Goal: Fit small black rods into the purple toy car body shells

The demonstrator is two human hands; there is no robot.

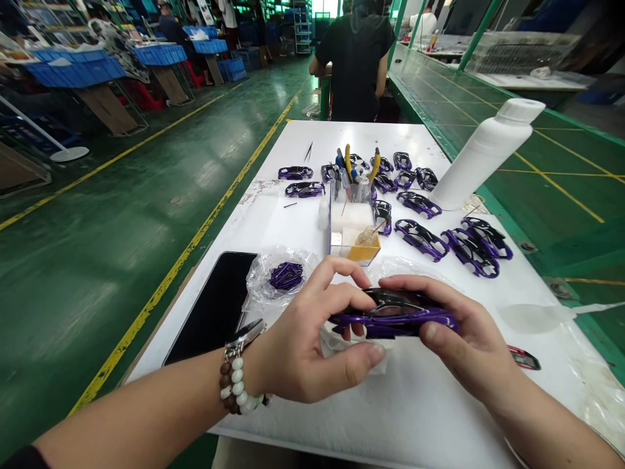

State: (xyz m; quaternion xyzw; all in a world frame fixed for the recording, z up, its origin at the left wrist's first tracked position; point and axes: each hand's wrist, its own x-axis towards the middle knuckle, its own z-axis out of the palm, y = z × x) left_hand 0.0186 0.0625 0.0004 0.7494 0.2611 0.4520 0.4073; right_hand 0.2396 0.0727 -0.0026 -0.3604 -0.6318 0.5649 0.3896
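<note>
Above the near middle of the white table (312,423), both hands grip one purple and black toy car body (390,319), held level with its side facing me. My left hand (322,332) has its fingers over the left end, and its thumb sits low in front. At the other end, my right hand (459,332) pinches the body between thumb and fingers. Behind the hands lies an open plastic bag (256,280) with a bunch of thin purple parts (286,276). Some crumpled white material (381,361) shows just beneath the car body.
A clear box (354,228) holds pliers and white pads. More car bodies (422,240) are spread behind it, beside a white bottle (488,153). A dark tablet-like slab (215,306) lies left, tweezers (308,152) farther back. A person (359,65) sits beyond the table.
</note>
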